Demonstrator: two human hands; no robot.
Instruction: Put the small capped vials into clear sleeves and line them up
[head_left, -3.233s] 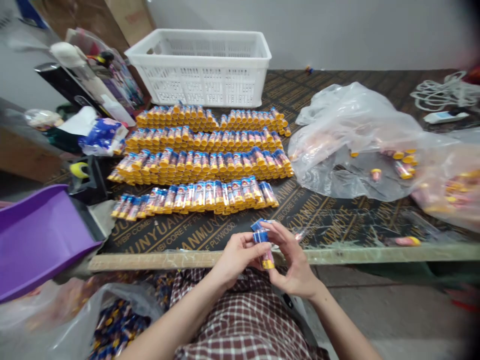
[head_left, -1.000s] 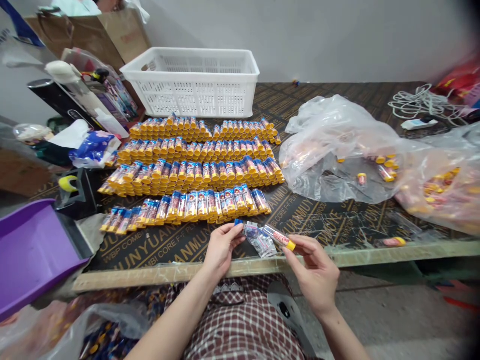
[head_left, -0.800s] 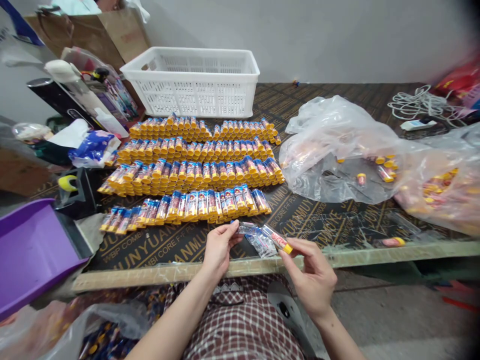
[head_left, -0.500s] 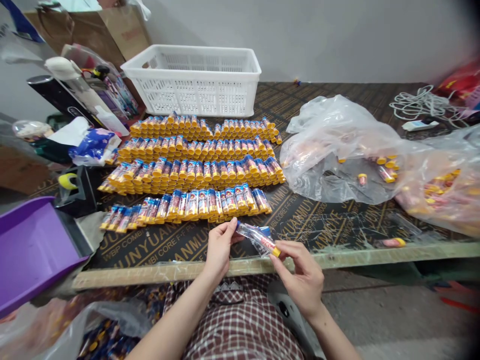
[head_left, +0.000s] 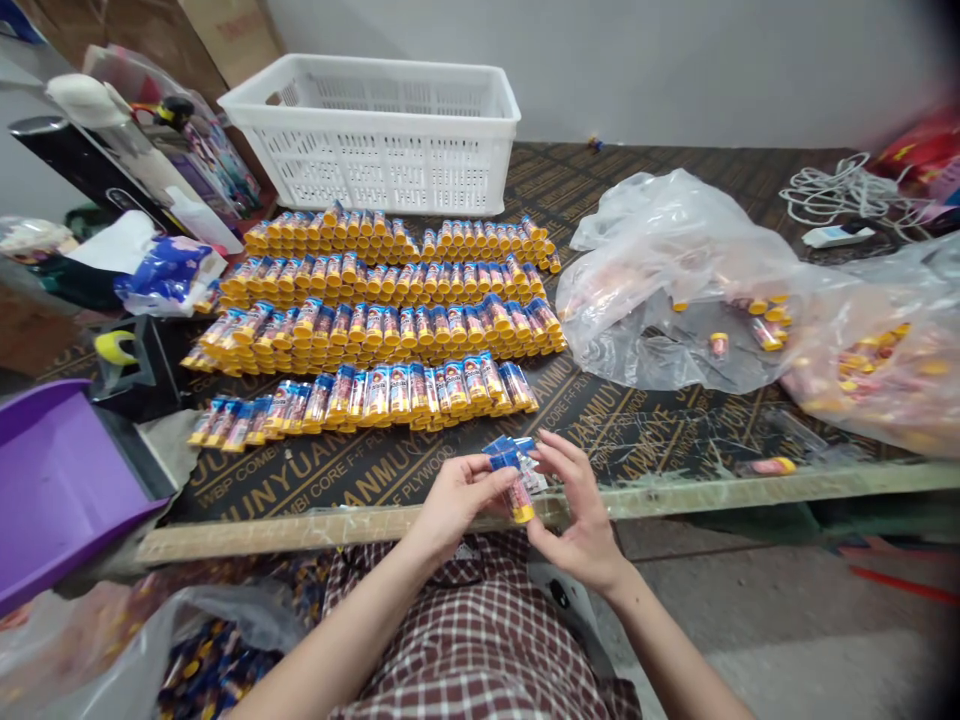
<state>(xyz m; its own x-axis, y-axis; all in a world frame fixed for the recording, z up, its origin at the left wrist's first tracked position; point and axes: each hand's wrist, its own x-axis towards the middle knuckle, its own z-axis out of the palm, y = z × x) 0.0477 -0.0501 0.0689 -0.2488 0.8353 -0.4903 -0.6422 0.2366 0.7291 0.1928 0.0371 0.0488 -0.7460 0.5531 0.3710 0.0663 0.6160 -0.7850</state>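
My left hand (head_left: 457, 500) pinches a small clear tube (head_left: 519, 497) with a blue top and a yellow base, just above the table's front edge. More blue-topped pieces and clear wrapping show behind it, partly hidden by the fingers. On the tube's right side is my right hand (head_left: 581, 515), thumb near the yellow base and fingers curved apart by the blue tops; it does not close round the tube. Beyond my hands lies a front row of similar tubes (head_left: 397, 392), with stacked rows (head_left: 375, 325) behind it.
A white basket (head_left: 382, 150) stands at the back. Clear bags (head_left: 675, 240) with yellow-capped pieces lie to the right, and a single piece (head_left: 772, 466) near the front edge. At left are a purple dustpan (head_left: 60, 490) and a tape dispenser (head_left: 139, 365). A cable (head_left: 847, 195) lies far right.
The tube, slanted between both hands before, now stands nearly upright in my left hand. My right hand's fingers have opened and moved up beside it. The view has shifted slightly.
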